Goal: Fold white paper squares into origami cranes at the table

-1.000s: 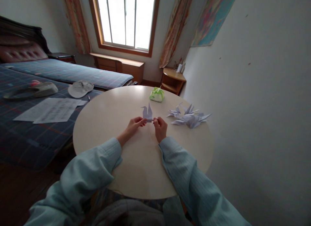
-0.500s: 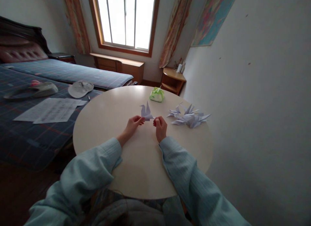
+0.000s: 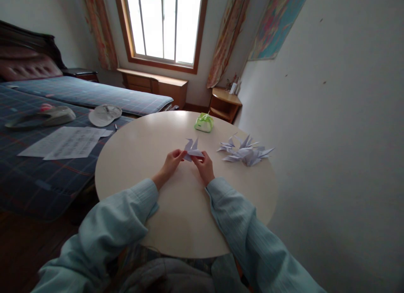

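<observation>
I see a round, pale worktop (image 3: pixel 176 217) filling the middle of the frame. Near its far edge, just above centre, sits a small green-and-white packet (image 3: pixel 203 122). To the right of centre lies a heap of folded paper cranes (image 3: pixel 245 152). In the left of the frame a bed (image 3: pixel 28 175) with a blue checked cover carries printed sheets (image 3: pixel 63 142), a white cap (image 3: pixel 104 114) and a grey fan-like object (image 3: pixel 42 117).

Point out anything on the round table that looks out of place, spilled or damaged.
Nothing stands out. Both hands, left and right, pinch a paper crane; more folded cranes lie loosely heaped to its right, a green packet behind.
</observation>
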A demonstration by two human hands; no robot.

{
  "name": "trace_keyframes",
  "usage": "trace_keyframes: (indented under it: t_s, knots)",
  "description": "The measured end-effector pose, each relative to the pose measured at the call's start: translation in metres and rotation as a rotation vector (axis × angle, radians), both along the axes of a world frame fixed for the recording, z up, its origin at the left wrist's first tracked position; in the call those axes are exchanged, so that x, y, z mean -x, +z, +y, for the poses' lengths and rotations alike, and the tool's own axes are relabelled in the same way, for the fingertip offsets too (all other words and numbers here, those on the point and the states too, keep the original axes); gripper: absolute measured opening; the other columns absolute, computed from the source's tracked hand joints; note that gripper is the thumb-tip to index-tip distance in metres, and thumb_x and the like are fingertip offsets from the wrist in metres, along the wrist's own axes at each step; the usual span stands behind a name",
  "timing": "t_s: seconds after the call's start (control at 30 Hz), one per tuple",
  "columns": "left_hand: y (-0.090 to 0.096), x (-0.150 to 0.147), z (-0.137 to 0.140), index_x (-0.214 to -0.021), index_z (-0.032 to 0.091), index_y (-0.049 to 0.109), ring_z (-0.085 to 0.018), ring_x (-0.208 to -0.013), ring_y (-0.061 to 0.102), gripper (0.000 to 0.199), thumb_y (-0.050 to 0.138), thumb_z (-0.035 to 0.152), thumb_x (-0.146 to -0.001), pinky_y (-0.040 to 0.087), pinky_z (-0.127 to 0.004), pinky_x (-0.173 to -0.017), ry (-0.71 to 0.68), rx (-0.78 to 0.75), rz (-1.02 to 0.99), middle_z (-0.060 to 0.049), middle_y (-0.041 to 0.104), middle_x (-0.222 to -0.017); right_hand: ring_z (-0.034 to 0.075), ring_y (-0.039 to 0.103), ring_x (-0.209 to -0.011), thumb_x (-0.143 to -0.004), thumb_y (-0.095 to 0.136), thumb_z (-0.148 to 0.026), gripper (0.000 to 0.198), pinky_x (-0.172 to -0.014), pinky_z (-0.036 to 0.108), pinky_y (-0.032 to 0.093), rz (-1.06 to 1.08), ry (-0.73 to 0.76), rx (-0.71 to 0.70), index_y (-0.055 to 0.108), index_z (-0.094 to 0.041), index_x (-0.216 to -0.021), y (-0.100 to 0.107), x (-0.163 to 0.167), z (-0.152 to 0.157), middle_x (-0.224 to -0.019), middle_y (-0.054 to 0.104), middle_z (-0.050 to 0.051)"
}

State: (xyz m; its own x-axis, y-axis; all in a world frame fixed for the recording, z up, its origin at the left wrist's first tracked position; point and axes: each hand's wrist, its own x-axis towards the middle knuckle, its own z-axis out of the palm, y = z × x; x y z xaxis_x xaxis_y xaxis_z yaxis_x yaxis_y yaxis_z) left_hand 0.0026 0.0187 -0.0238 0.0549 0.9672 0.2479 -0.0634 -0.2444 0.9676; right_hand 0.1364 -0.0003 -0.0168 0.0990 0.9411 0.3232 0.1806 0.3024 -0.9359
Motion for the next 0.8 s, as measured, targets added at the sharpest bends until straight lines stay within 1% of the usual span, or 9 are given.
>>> trace_keyframes:
  t_s: [0.13, 0.3, 0.37, 0.43, 0.53, 0.63, 0.73, 0.8]
  knots:
    - [0.0, 0.0, -0.001, -0.06, 0.014, 0.05, -0.008, -0.056, 0.048, 0.034, 0.065, 0.045, -0.058, 0.037, -0.022, -0.055, -0.081, 0.015, 0.028, 0.004, 0.051, -0.057, 0.014, 0.056, -0.066, -0.058, 0.062, -0.035, 0.028, -0.06, 0.027, 0.047, 0.052, -0.038, 0.024, 0.046, -0.019, -0.076, -0.003, -0.001, 0.005, -0.072, 0.057, -0.001]
    - [0.001, -0.004, -0.003, -0.076, 0.015, 0.048, -0.012, -0.067, 0.056, 0.038, 0.071, 0.035, -0.053, 0.041, -0.024, -0.062, -0.125, 0.039, -0.052, 0.001, 0.059, -0.072, 0.015, 0.057, -0.07, -0.053, 0.065, -0.03, 0.036, -0.06, 0.026, 0.046, 0.03, -0.105, 0.009, 0.046, -0.019, -0.082, -0.002, -0.004, 0.007, -0.078, 0.059, 0.002]
    - [0.0, -0.005, -0.003, -0.08, 0.015, 0.048, -0.013, -0.071, 0.057, 0.04, 0.073, 0.031, -0.052, 0.043, -0.026, -0.065, -0.14, 0.034, -0.066, -0.001, 0.06, -0.078, 0.015, 0.056, -0.07, -0.054, 0.063, -0.029, 0.035, -0.06, 0.026, 0.045, -0.003, -0.113, -0.005, 0.048, -0.018, -0.084, -0.002, -0.005, 0.007, -0.078, 0.06, 0.002]
    - [-0.002, -0.006, -0.003, -0.081, 0.015, 0.048, -0.014, -0.074, 0.057, 0.041, 0.073, 0.028, -0.051, 0.043, -0.028, -0.067, -0.149, 0.016, -0.069, -0.002, 0.06, -0.081, 0.015, 0.055, -0.068, -0.055, 0.061, -0.029, 0.029, -0.06, 0.026, 0.044, -0.052, -0.11, -0.016, 0.051, -0.018, -0.081, -0.002, -0.005, 0.006, -0.075, 0.06, 0.001]
    - [-0.005, -0.005, -0.001, -0.081, 0.015, 0.049, -0.015, -0.078, 0.057, 0.039, 0.073, 0.027, -0.052, 0.044, -0.029, -0.069, -0.131, -0.013, -0.047, -0.003, 0.059, -0.082, 0.014, 0.053, -0.063, -0.059, 0.057, -0.031, 0.018, -0.06, 0.026, 0.042, -0.126, -0.103, -0.043, 0.053, -0.018, -0.071, -0.001, -0.006, 0.006, -0.069, 0.059, -0.001]
    - [-0.006, -0.002, 0.001, -0.08, 0.015, 0.05, -0.015, -0.08, 0.057, 0.036, 0.071, 0.029, -0.054, 0.044, -0.029, -0.07, -0.082, -0.022, -0.004, -0.003, 0.059, -0.082, 0.013, 0.051, -0.06, -0.062, 0.053, -0.031, 0.014, -0.057, 0.024, 0.04, -0.142, -0.122, -0.057, 0.053, -0.018, -0.069, 0.0, -0.009, 0.008, -0.067, 0.058, -0.001]
    - [-0.006, 0.001, 0.002, -0.079, 0.015, 0.052, -0.016, -0.081, 0.056, 0.033, 0.069, 0.031, -0.056, 0.043, -0.028, -0.068, -0.019, -0.002, 0.024, -0.004, 0.058, -0.086, 0.012, 0.05, -0.059, -0.064, 0.049, -0.026, 0.01, -0.056, 0.024, 0.039, -0.154, -0.21, -0.068, 0.049, -0.018, -0.071, 0.0, -0.02, 0.015, -0.067, 0.057, -0.001]
    - [-0.005, 0.002, 0.001, -0.079, 0.015, 0.053, -0.015, -0.08, 0.056, 0.031, 0.067, 0.032, -0.057, 0.042, -0.027, -0.066, 0.006, 0.023, 0.031, -0.004, 0.058, -0.086, 0.013, 0.05, -0.059, -0.063, 0.049, -0.022, 0.009, -0.056, 0.024, 0.039, -0.22, -0.289, -0.081, 0.047, -0.019, -0.071, 0.0, -0.031, 0.02, -0.066, 0.056, -0.001]
